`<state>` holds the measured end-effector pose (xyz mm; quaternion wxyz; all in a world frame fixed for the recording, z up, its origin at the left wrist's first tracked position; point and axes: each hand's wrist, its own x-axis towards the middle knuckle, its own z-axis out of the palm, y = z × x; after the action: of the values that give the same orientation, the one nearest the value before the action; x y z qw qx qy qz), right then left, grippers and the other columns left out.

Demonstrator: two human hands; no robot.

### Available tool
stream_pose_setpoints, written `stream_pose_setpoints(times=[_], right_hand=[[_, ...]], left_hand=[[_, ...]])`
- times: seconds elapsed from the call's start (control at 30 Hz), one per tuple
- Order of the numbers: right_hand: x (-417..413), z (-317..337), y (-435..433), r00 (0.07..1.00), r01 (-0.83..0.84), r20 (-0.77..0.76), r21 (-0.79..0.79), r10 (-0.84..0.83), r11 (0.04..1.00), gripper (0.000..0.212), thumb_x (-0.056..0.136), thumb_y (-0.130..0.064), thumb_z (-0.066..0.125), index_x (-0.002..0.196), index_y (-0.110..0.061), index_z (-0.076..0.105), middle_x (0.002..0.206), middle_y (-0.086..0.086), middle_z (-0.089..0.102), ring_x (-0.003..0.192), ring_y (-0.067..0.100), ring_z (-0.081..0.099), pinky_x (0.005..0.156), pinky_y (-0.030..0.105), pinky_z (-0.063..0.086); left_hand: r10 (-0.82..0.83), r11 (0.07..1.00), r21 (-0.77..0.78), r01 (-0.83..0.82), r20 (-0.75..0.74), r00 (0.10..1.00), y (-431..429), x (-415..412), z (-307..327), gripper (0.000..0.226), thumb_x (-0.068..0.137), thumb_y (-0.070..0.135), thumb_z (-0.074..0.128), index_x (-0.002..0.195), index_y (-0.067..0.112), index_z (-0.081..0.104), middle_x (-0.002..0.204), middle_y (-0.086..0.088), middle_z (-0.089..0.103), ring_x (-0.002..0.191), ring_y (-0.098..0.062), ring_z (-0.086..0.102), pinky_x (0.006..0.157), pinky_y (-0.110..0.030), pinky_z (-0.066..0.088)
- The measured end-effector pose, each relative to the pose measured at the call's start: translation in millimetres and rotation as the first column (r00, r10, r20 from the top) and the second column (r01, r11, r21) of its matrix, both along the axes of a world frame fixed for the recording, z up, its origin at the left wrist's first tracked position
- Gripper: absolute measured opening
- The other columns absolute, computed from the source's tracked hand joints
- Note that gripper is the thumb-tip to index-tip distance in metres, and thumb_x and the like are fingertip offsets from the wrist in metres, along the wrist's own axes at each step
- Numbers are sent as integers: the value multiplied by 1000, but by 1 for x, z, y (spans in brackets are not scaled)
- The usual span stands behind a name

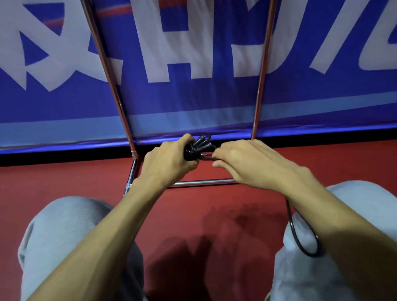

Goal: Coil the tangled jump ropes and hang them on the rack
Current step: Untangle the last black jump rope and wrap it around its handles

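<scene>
My left hand [168,162] grips the black ribbed handles of a jump rope [200,146], bunched together just above the floor by the rack's base. My right hand [244,161] pinches the black cord where it wraps around the handles. A loose loop of the same cord [304,237] hangs under my right forearm over my right knee. The chrome rack [203,182] stands right in front of me, with two slanted uprights rising left [111,81] and right [263,73] and a low crossbar under my hands.
A blue banner with large white letters [188,58] fills the wall behind the rack. The floor [56,180] is red. My knees in grey trousers [66,237] sit at the bottom left and right.
</scene>
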<state>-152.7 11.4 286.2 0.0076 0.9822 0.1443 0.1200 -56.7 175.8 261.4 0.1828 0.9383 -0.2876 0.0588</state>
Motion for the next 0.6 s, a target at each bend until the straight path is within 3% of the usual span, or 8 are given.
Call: stream_pose_setpoints(times=[0.1, 0.17, 0.23, 0.33, 0.43, 0.53, 0.6], right_hand=[[-1, -1, -2, 974, -69, 217, -19, 72, 997, 28, 90, -37, 48, 90, -18, 69, 81, -1, 62, 67, 25, 64, 47, 27, 28], [-1, -1, -6, 948, -92, 313, 72, 65, 993, 25, 84, -35, 51, 80, -19, 71, 73, -4, 61, 58, 21, 62, 43, 22, 24], [0, 0, -7, 948, -84, 319, 238, 4, 968, 18, 78, -35, 62, 75, -20, 71, 73, -5, 62, 61, 19, 61, 43, 28, 38], [3, 1, -10, 962, 58, 194, 542, -192, 839, 20, 58, -37, 83, 63, -25, 68, 70, -8, 60, 65, 11, 55, 59, 39, 48], [8, 4, -17, 958, 165, 58, 690, -281, 705, 23, 50, -34, 89, 58, -26, 69, 66, -6, 64, 65, 10, 56, 67, 32, 46], [10, 2, -21, 962, 184, -19, 779, -271, 599, 22, 64, -24, 85, 56, -35, 67, 64, -11, 66, 53, 4, 55, 58, 16, 40], [14, -3, -23, 972, 192, -75, 800, -223, 568, 27, 74, -16, 78, 59, -37, 69, 58, -16, 63, 43, 4, 49, 56, 21, 41]], left_hand=[[-78, 994, 80, 76, 25, 997, -5, -6, -2, 31, 81, 46, 60, 109, 35, 51, 95, 1, 68, 92, -29, 63, 67, -32, 38], [-182, 977, 116, 181, -3, 983, -6, -10, -2, 39, 77, 61, 61, 106, 37, 51, 88, 5, 65, 91, -25, 63, 67, -32, 39], [-260, 948, 188, 258, -12, 965, -7, -18, 1, 55, 71, 79, 54, 111, 41, 51, 73, 10, 56, 86, -20, 60, 65, -31, 36], [-301, 931, 207, 301, -32, 953, -6, -26, 0, 55, 71, 84, 47, 107, 43, 53, 60, 10, 45, 72, -19, 53, 63, -30, 35], [-371, 927, 28, 375, -100, 923, -4, -26, 1, 41, 75, 75, 54, 94, 39, 55, 58, 6, 51, 61, -14, 50, 60, -31, 40], [-454, 884, -220, 412, -193, 870, 0, -24, 8, 25, 77, 61, 66, 88, 39, 60, 59, 4, 54, 52, -9, 48, 56, -31, 43], [-496, 846, -349, 403, -239, 835, 3, -28, 13, 22, 80, 51, 69, 91, 33, 65, 60, -3, 55, 45, -10, 48, 48, -32, 44]])
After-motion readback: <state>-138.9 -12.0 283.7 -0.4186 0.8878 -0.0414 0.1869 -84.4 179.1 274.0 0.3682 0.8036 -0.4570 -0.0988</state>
